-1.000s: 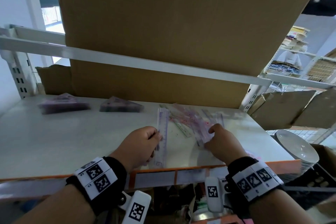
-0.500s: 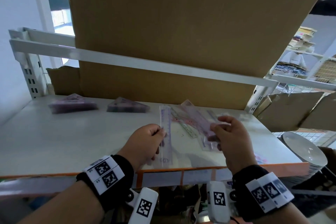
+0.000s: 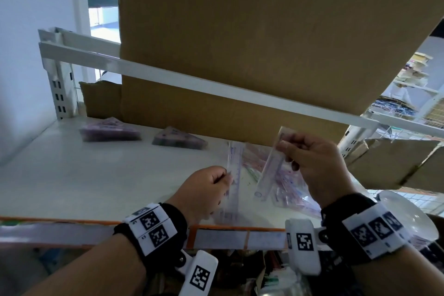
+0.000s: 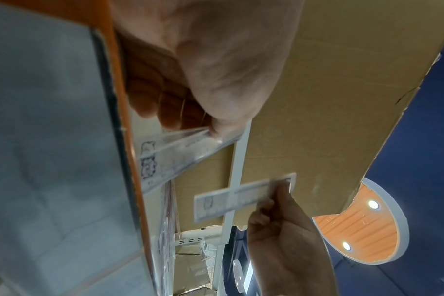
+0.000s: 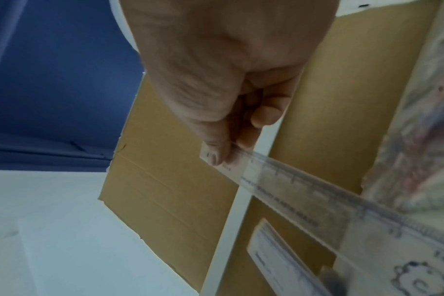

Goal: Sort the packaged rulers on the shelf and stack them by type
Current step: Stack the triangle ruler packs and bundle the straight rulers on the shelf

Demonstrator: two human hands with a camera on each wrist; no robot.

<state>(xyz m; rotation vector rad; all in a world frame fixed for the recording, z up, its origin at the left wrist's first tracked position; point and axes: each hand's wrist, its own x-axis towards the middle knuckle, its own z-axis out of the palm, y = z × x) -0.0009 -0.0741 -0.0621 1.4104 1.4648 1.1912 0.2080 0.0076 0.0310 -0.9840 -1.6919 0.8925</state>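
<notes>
Both hands (image 3: 317, 163) pinching rulers (image 3: 269, 168)

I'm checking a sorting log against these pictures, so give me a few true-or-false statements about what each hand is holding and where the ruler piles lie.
1. The right hand pinches a straight ruler lifted above the shelf. True.
2. The left hand is empty. False: it grips a straight ruler in clear packaging near the shelf's front edge.
3. Two stacks of triangular rulers lie at the back left of the shelf. True.
4. The loose pile of rulers lies left of both hands. False: it lies under and beside the right hand.
5. A large cardboard box stands behind the shelf. True.
</notes>
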